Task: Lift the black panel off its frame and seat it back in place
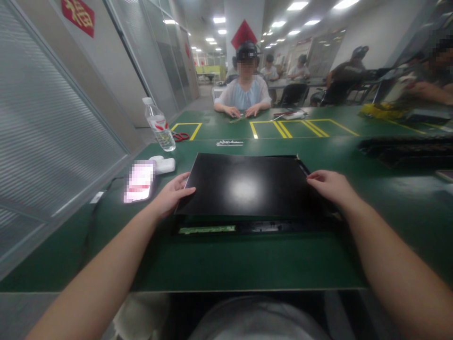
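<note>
A flat black screen panel (244,186) lies on the green table (247,264) straight in front of me, its glossy face up. A narrow green circuit strip (207,230) shows along its near edge. My left hand (172,194) grips the panel's left edge, thumb on top and fingers curled beneath. My right hand (331,186) rests on the panel's right edge, fingers together and bent over the side.
A phone (139,182) and a white charger (163,165) lie left of the panel. A water bottle (159,125) and red scissors (181,137) stand farther back left. Small screws (230,142) lie behind the panel. A person sits opposite with hands on the table. A black keyboard-like part (406,150) lies at right.
</note>
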Demonstrator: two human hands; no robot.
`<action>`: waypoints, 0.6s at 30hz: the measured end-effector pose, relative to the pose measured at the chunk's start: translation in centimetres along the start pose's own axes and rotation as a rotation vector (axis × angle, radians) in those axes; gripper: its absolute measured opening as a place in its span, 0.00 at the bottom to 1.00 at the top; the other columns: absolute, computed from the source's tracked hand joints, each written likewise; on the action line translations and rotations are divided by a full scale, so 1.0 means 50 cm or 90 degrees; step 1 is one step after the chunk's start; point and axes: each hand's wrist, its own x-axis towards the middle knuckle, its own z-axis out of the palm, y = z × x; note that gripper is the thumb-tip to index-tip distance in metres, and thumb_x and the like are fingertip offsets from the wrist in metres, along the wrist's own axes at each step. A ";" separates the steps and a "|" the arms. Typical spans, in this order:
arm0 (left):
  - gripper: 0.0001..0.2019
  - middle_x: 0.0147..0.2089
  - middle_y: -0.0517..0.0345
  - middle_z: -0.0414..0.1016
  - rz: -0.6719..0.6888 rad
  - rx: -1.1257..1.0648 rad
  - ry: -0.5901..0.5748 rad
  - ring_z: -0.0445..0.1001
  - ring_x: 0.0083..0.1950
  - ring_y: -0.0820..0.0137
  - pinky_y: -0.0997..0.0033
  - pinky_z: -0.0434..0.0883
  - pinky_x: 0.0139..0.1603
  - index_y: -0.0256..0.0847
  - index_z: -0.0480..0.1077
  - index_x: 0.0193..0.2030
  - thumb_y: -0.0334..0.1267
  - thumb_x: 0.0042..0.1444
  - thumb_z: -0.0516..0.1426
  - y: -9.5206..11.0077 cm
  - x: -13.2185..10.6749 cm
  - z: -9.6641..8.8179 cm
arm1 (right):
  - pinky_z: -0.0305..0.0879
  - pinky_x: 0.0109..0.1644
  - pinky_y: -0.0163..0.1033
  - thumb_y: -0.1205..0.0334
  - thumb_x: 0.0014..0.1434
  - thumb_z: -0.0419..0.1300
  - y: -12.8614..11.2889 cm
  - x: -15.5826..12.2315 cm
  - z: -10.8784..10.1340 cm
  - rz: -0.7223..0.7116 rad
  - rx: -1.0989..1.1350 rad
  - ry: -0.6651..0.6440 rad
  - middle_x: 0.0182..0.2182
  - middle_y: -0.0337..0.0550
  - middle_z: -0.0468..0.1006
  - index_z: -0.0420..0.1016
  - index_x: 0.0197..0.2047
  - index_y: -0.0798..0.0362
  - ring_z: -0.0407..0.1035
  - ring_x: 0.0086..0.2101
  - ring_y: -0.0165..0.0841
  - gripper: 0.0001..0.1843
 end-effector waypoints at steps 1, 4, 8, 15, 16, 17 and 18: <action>0.41 0.56 0.42 0.88 0.001 0.001 -0.001 0.87 0.58 0.50 0.56 0.82 0.62 0.38 0.70 0.69 0.29 0.47 0.75 0.000 0.000 0.000 | 0.73 0.45 0.45 0.58 0.57 0.65 -0.001 0.000 0.000 0.000 -0.004 0.000 0.35 0.45 0.87 0.87 0.35 0.47 0.80 0.39 0.44 0.07; 0.44 0.56 0.43 0.88 0.002 0.003 -0.008 0.87 0.59 0.50 0.55 0.82 0.62 0.38 0.69 0.72 0.29 0.47 0.75 0.001 0.000 0.002 | 0.73 0.44 0.43 0.59 0.58 0.65 -0.002 -0.002 -0.001 -0.005 -0.013 -0.002 0.35 0.45 0.87 0.87 0.35 0.47 0.80 0.39 0.43 0.08; 0.44 0.60 0.42 0.87 0.011 -0.001 -0.016 0.86 0.60 0.50 0.56 0.83 0.61 0.39 0.69 0.73 0.30 0.48 0.75 0.006 -0.004 0.006 | 0.73 0.43 0.43 0.58 0.57 0.65 0.000 -0.002 -0.001 -0.004 -0.013 -0.005 0.36 0.46 0.87 0.87 0.35 0.47 0.80 0.39 0.43 0.08; 0.44 0.65 0.42 0.84 0.021 0.005 -0.031 0.84 0.63 0.48 0.58 0.85 0.57 0.39 0.69 0.74 0.32 0.49 0.75 0.014 -0.010 0.010 | 0.73 0.44 0.44 0.56 0.57 0.64 0.004 0.000 0.000 -0.012 -0.021 -0.002 0.36 0.46 0.87 0.88 0.36 0.47 0.80 0.39 0.44 0.10; 0.44 0.65 0.42 0.84 0.022 0.008 -0.029 0.84 0.63 0.48 0.58 0.84 0.58 0.39 0.69 0.74 0.33 0.49 0.75 0.014 -0.010 0.010 | 0.73 0.44 0.44 0.56 0.57 0.64 0.003 0.001 0.000 -0.012 -0.022 -0.002 0.36 0.46 0.87 0.88 0.36 0.47 0.80 0.39 0.44 0.10; 0.44 0.65 0.42 0.84 0.024 0.010 -0.025 0.84 0.64 0.49 0.58 0.84 0.59 0.39 0.69 0.74 0.33 0.49 0.75 0.013 -0.010 0.010 | 0.73 0.45 0.44 0.57 0.57 0.64 0.002 0.001 0.000 -0.011 -0.021 -0.003 0.36 0.46 0.87 0.87 0.36 0.47 0.80 0.39 0.44 0.09; 0.44 0.66 0.42 0.84 0.025 0.013 -0.023 0.83 0.64 0.49 0.57 0.83 0.61 0.39 0.69 0.74 0.33 0.49 0.75 0.013 -0.010 0.009 | 0.73 0.45 0.45 0.57 0.57 0.64 0.002 0.001 0.000 -0.009 -0.020 -0.004 0.37 0.46 0.87 0.87 0.36 0.47 0.80 0.40 0.44 0.09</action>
